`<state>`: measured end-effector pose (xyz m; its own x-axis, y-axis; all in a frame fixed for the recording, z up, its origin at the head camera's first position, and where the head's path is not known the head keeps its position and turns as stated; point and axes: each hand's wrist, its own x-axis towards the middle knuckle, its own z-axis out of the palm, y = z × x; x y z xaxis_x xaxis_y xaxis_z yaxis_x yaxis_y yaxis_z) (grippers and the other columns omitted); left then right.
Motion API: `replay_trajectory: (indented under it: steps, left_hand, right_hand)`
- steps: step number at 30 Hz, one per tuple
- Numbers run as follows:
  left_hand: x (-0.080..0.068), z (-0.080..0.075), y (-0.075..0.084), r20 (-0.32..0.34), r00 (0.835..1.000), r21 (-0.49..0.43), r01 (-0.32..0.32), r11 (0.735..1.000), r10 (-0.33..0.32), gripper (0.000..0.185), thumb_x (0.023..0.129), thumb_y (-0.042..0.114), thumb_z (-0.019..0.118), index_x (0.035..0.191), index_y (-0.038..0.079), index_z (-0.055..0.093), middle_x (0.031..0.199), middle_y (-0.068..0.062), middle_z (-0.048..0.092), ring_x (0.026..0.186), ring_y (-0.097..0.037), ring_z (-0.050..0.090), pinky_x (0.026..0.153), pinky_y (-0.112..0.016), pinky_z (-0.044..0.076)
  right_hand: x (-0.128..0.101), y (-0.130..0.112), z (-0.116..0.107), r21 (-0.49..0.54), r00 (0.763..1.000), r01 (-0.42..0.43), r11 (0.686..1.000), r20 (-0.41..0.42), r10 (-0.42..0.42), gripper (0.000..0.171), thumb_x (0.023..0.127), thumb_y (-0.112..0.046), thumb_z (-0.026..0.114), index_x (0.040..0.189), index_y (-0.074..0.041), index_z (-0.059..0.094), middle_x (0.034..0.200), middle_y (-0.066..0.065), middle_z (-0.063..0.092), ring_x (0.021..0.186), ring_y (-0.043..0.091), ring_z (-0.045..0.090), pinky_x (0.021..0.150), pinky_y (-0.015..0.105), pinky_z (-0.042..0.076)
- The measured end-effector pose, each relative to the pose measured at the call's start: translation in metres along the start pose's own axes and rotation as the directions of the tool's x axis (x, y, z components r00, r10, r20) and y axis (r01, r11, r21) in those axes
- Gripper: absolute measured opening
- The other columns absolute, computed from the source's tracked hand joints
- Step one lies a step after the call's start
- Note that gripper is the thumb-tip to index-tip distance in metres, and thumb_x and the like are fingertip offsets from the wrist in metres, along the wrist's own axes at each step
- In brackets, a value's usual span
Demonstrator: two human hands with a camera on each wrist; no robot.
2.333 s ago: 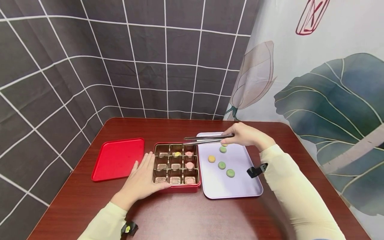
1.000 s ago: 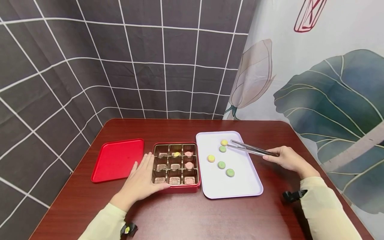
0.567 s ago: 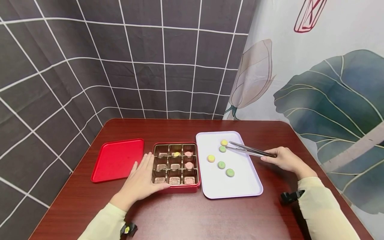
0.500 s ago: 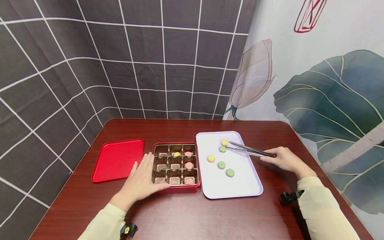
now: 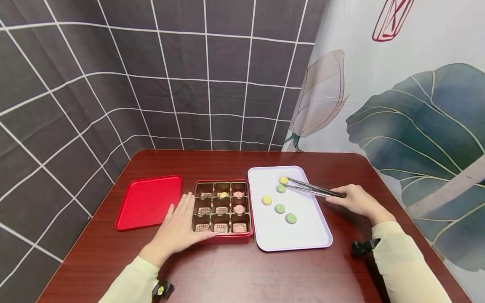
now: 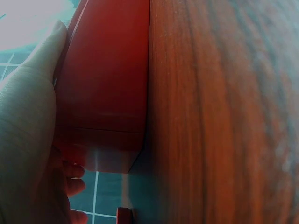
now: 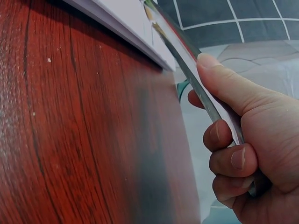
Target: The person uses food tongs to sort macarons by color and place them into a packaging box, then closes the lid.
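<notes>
My right hand [image 5: 358,201] grips metal tongs [image 5: 316,190] by their handle end, fingers curled round them in the right wrist view. The tongs' parted tips lie right at the edge of a yellow macaron [image 5: 283,180] and a green macaron [image 5: 281,189] on the white tray [image 5: 291,240]. My left hand [image 5: 175,230] rests along the left side of a red box [image 5: 233,239], fingers straight, thumb over its front edge. Within its gold divided insert, a yellow macaron [image 5: 223,195] sits in the back middle compartment and pink macarons [image 5: 239,209] in the right column.
Another yellow macaron [image 5: 267,200] and two green macarons [image 5: 280,208] lie farther forward on the tray. To the left of the box, a red lid [image 5: 149,202] lies on the wooden table [image 5: 223,269]. A gridded dark curtain [image 5: 189,92] hangs behind the table.
My right hand has moved from over the tray's back, near the box, out to its right side with the tongs. Lately the tips have shifted slightly left toward the yellow macaron. My left hand stays put.
</notes>
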<state>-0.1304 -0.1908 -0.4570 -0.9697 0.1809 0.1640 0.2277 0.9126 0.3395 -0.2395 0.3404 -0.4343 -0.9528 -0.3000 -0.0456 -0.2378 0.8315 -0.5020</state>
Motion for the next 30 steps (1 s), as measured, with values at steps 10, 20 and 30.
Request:
replay_trajectory:
  steps: [10,20,30]
  left_hand:
    - [-0.001,0.0,-0.001,0.025,1.0,-0.001,0.01,1.0,-0.01,0.125,0.065,0.08,0.063,0.151,0.0,0.021,0.157,-0.017,0.021,0.145,-0.034,0.015,0.111,-0.06,0.015]
    - [-0.001,0.0,-0.001,0.006,1.0,-0.005,0.006,1.0,-0.006,0.124,0.065,0.079,0.064,0.151,0.0,0.022,0.156,-0.018,0.023,0.145,-0.034,0.016,0.111,-0.06,0.016]
    - [0.0,0.0,0.0,-0.006,1.0,-0.001,0.0,1.0,0.0,0.125,0.065,0.08,0.064,0.15,-0.001,0.024,0.156,-0.018,0.024,0.144,-0.035,0.018,0.111,-0.06,0.017]
  right_hand:
    - [0.007,-0.001,0.006,0.01,1.0,-0.003,1.0,0.015,0.003,0.044,0.083,-0.042,0.074,0.112,-0.01,0.073,0.082,-0.004,0.07,0.071,0.017,0.055,0.062,0.028,0.047]
    - [0.01,-0.003,0.008,0.014,1.0,0.007,1.0,0.017,-0.007,0.047,0.083,-0.042,0.073,0.114,-0.007,0.072,0.088,-0.001,0.071,0.073,0.017,0.055,0.065,0.029,0.049]
    - [0.011,-0.004,0.006,0.016,0.999,-0.03,0.999,0.03,0.029,0.05,0.084,-0.041,0.073,0.118,-0.005,0.069,0.096,0.004,0.071,0.079,0.019,0.056,0.07,0.031,0.051]
